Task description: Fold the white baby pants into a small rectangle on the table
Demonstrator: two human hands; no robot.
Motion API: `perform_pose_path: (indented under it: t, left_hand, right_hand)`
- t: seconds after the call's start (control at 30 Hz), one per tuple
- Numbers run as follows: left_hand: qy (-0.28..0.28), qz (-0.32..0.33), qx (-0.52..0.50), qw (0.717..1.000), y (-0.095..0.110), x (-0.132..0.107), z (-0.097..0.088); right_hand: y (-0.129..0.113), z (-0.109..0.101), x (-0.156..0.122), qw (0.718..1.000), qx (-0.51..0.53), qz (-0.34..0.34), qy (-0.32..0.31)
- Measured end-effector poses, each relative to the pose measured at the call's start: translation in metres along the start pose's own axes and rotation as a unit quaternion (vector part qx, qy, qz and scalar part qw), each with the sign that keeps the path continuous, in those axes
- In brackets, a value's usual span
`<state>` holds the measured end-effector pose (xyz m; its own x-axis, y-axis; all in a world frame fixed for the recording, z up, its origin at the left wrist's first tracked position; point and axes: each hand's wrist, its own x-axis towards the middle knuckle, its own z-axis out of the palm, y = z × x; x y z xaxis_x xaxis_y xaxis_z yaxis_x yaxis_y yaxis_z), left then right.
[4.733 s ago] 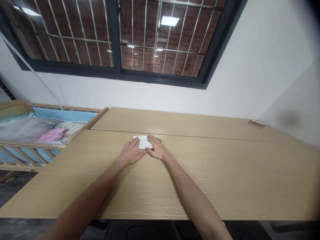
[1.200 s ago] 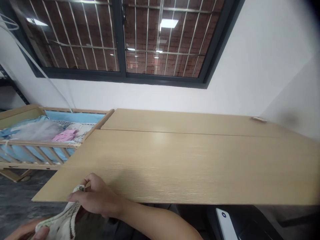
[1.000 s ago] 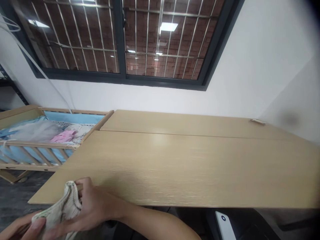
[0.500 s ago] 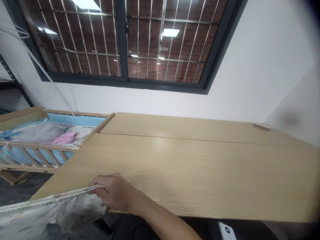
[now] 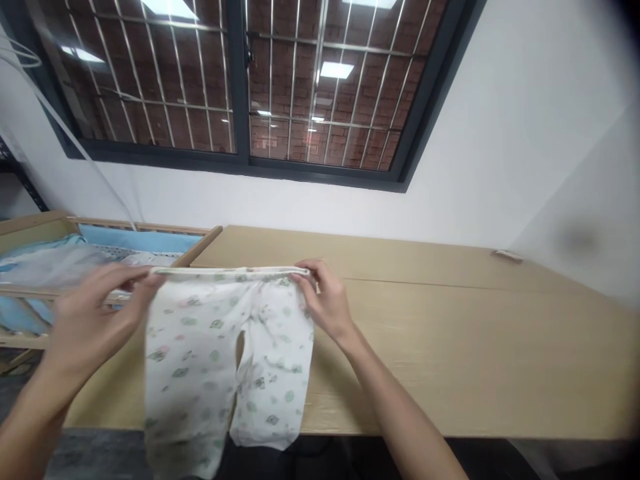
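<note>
A small pair of white baby trousers (image 5: 190, 347) with a green leaf-like print hangs by its waistband, spread wide over the front left part of the wooden table. My left hand (image 5: 97, 307) pinches one end of the waistband, near the crib rail. At the other end, my right hand (image 5: 327, 300) grips the band between thumb and fingers. Both legs dangle downward, and their lower ends pass the table's front edge.
The light wooden table (image 5: 450, 347) stretches to the right, with a small pale object (image 5: 507, 255) at its back right. On the left stands a wooden crib (image 5: 203, 247) with bedding (image 5: 55, 263) inside. A barred window (image 5: 320, 100) is above.
The trousers have come up from the lower left and are now stretched out. My left hand has entered view on the waistband; my right hand has moved up and right.
</note>
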<state>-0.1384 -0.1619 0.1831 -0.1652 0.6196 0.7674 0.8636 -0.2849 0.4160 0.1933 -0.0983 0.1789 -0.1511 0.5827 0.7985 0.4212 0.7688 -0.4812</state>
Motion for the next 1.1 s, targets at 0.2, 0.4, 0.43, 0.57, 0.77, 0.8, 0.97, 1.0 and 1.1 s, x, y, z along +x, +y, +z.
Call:
perform_pose_path:
  t: [0.2,0.4,0.43,0.57,0.77,0.8,0.97,1.0,1.1]
  left_hand:
    - [-0.123,0.014,-0.056,0.991,0.002,0.019,0.109]
    - [-0.289,-0.008,0.093,0.953,-0.009,-0.006,0.213]
    - [-0.295,-0.007,0.104,0.95,-0.01,-0.009,0.225]
    - [-0.306,-0.008,0.135,0.942,-0.011,-0.017,0.264]
    - [-0.309,-0.001,0.164,0.937,-0.013,-0.008,0.301]
    - [-0.307,0.0,0.167,0.937,-0.013,-0.006,0.305]
    - [-0.307,0.001,0.173,0.936,-0.011,0.007,0.326]
    - [-0.307,-0.001,0.172,0.936,-0.01,0.009,0.33]
    - [-0.305,-0.013,0.168,0.938,-0.007,0.013,0.34]
  right_hand:
    - [0.082,-0.019,-0.005,0.994,-0.086,0.066,-0.029]
    - [0.159,-0.012,-0.035,0.949,-0.204,0.144,-0.192]
    - [0.168,-0.01,-0.04,0.94,-0.224,0.149,-0.208]
    - [0.193,-0.006,-0.051,0.911,-0.287,0.16,-0.248]
    - [0.219,0.0,-0.043,0.875,-0.366,0.166,-0.271]
    - [0.224,0.001,-0.04,0.87,-0.377,0.165,-0.273]
    - [0.251,0.004,-0.023,0.863,-0.389,0.18,-0.268]
    - [0.255,0.005,-0.02,0.863,-0.389,0.185,-0.265]
    - [0.267,0.007,-0.015,0.865,-0.382,0.2,-0.255]
